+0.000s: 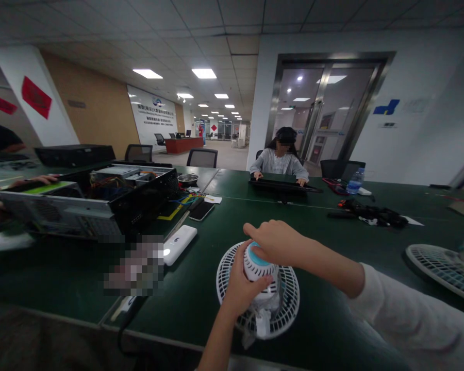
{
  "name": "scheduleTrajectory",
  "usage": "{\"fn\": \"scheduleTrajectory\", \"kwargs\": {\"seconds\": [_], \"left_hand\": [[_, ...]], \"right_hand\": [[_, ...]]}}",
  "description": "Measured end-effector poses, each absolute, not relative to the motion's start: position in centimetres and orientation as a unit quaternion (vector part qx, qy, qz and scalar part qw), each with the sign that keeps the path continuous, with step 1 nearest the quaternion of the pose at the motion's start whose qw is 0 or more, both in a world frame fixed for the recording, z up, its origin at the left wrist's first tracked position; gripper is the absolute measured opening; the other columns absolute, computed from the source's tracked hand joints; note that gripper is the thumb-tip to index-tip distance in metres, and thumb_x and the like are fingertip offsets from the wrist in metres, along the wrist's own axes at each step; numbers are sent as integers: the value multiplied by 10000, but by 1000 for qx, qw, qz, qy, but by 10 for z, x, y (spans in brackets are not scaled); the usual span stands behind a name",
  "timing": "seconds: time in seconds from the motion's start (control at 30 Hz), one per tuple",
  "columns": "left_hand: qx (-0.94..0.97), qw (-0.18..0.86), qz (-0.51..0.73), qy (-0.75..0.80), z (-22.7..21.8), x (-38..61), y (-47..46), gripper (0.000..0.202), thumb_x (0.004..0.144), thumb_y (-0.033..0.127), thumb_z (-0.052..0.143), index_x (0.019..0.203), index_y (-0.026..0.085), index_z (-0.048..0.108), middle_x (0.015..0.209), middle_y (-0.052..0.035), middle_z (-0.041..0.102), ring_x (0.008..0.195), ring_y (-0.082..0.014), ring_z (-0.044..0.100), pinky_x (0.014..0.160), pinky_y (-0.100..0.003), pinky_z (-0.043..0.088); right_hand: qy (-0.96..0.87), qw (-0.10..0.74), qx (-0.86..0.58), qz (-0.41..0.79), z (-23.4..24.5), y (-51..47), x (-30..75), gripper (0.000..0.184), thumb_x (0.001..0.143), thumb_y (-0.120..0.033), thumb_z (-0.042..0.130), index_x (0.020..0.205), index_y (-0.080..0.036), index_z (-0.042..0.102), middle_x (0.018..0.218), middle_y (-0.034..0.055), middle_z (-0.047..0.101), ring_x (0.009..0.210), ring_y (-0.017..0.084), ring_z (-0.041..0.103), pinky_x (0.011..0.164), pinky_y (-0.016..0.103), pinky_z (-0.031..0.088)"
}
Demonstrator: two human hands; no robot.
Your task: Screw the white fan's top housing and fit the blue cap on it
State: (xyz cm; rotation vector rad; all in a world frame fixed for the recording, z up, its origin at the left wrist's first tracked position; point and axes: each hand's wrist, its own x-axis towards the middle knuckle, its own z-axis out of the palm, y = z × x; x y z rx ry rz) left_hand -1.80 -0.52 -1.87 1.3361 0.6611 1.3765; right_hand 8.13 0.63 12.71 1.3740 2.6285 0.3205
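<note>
A white fan head (271, 282) rests grille-down on the green table, its motor housing pointing up with a light-blue cap (257, 255) at the top. My left hand (240, 288) is wrapped around the side of the housing, thumb on the near face and fingers along the left. Over the cap, my right hand (280, 242) is curled with its fingers bent down onto it; the fingertips are partly hidden. A crumpled clear plastic piece and a white tab hang at the housing's near side.
Left stand an open computer case (112, 206), a phone (201, 211) and a white power bank (180, 244). Another fan grille (444, 268) lies right. Across the table a person (280, 157) handles a dark panel (282, 186); near them are a water bottle (355, 181) and black parts (371, 212).
</note>
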Motion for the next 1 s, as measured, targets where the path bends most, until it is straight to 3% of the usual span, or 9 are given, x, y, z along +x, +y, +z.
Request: {"fn": "scheduleTrajectory", "kwargs": {"seconds": [0.27, 0.4, 0.5, 0.63, 1.0], "left_hand": [[556, 528, 575, 287, -16, -18, -6, 684, 620, 264, 708, 1220, 206, 384, 1151, -65, 563, 1068, -255, 538, 921, -387, 427], [560, 530, 577, 269, -16, -18, -6, 673, 622, 259, 708, 1214, 212, 391, 1175, -65, 541, 1098, -257, 515, 944, -392, 405], [561, 525, 574, 283, -16, -19, -7, 679, 618, 253, 712, 1215, 217, 392, 1187, -64, 524, 1118, -261, 497, 955, -398, 394], [561, 524, 569, 296, -18, -19, -6, 688, 620, 254, 712, 1225, 218, 388, 1198, -68, 515, 1129, -269, 489, 959, -402, 391], [563, 525, 573, 282, -16, -18, -7, 666, 629, 260, 706, 1210, 217, 383, 1183, -61, 537, 1091, -251, 525, 945, -386, 407]], "right_hand": [[834, 44, 547, 52, 117, 14, 75, 280, 779, -135, 414, 1039, -104, 515, 861, 149, 654, 783, 248, 638, 560, 273, 417], [839, 28, 543, -7, 123, 15, 86, 237, 848, -201, 372, 996, -125, 541, 846, 110, 651, 695, 178, 623, 536, 238, 402], [877, 22, 478, -45, 133, 13, 100, 218, 852, -193, 406, 986, -181, 579, 849, 47, 646, 741, 143, 600, 622, 227, 412], [928, 23, 364, -79, 139, 10, 116, 254, 798, -143, 510, 1023, -187, 619, 996, 66, 590, 897, 172, 556, 779, 290, 409], [934, 55, 348, -58, 138, 13, 115, 242, 787, -152, 579, 1023, -175, 629, 1065, 69, 559, 944, 190, 549, 815, 319, 421]]}}
